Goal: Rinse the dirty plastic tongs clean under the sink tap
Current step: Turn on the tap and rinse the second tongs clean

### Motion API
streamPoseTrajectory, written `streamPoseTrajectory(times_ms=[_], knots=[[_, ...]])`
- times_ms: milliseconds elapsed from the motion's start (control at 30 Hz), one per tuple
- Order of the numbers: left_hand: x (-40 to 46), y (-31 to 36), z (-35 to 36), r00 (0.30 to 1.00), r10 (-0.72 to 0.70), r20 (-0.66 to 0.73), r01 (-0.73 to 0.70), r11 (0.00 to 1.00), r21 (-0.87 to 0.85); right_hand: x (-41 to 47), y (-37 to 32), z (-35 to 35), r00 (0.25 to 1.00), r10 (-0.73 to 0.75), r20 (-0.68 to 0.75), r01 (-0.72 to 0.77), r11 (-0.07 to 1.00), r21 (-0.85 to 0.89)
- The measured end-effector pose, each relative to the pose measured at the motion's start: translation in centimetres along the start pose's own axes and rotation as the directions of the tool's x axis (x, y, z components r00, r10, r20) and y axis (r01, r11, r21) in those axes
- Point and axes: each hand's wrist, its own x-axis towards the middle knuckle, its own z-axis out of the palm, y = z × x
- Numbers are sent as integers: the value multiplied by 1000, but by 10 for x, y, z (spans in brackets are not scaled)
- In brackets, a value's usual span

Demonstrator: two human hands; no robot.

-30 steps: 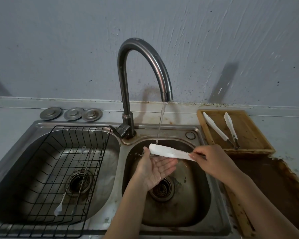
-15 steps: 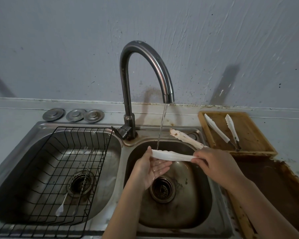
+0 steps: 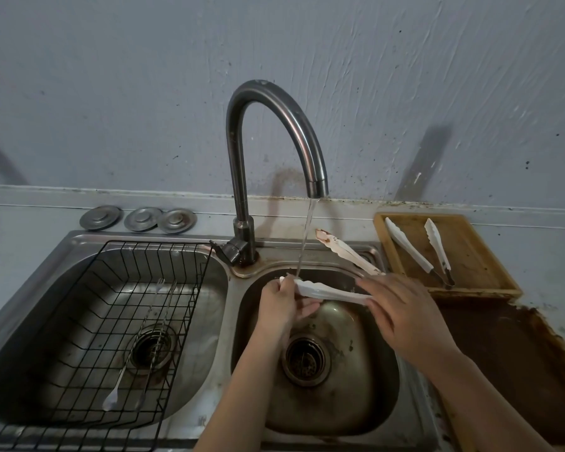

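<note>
Over the right basin point(image 3: 366, 380) the way is crowded: both hands, left point(image 3: 282, 305) and right point(image 3: 405, 314), hold the tongs point(image 3: 327, 291) across it, the tap point(image 3: 274, 135) arches overhead and water point(image 3: 305, 236) falls between. Below the hands, the basin floor around the drain point(image 3: 304, 358) lies open. A wire rack point(image 3: 121, 321) fills the left basin.

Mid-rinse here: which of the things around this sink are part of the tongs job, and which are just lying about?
In the job:
tongs, one arm under the stream, the stained arm raised behind
tap, running
right basin
left hand and right hand, both gripping the tongs

Lying about:
second tongs on the wooden tray
black wire rack
three metal drain covers
</note>
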Motion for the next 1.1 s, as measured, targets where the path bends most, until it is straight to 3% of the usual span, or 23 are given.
streamPoseTrajectory(times_ms=[100, 133, 200, 267, 367, 600, 800, 1100], knots=[[0, 0, 1, 999, 55, 1, -55, 998, 19, 2, 8, 0, 950, 293, -108, -280, 953, 116], [0, 0, 1, 998, 67, 1, -67, 997, 28, 4, 13, 0, 901, 432, -48, -420, 893, 160], [-2, -2, 2, 997, 83, 12, -83, 996, 37, 7, 21, 4, 753, 627, 202, -658, 727, 195], [-3, -6, 4, 994, 101, 38, -102, 994, 47, 5, 25, 11, 638, 681, 359, -759, 636, 142], [-4, -10, 6, 993, 89, 78, -91, 996, 15, -1, 28, 21, 646, 686, 335, -741, 669, 59], [2, -9, -6, 1000, 8, 22, -7, 999, -38, -6, 28, 34, 660, 648, 381, -746, 624, 231], [14, -7, -7, 963, 229, -140, -203, 963, 177, -24, 17, 47, 762, 562, 324, -641, 728, 243], [6, 2, -2, 878, 443, -179, -393, 883, 254, -27, 4, 55, 785, 541, 302, -616, 630, 473]])
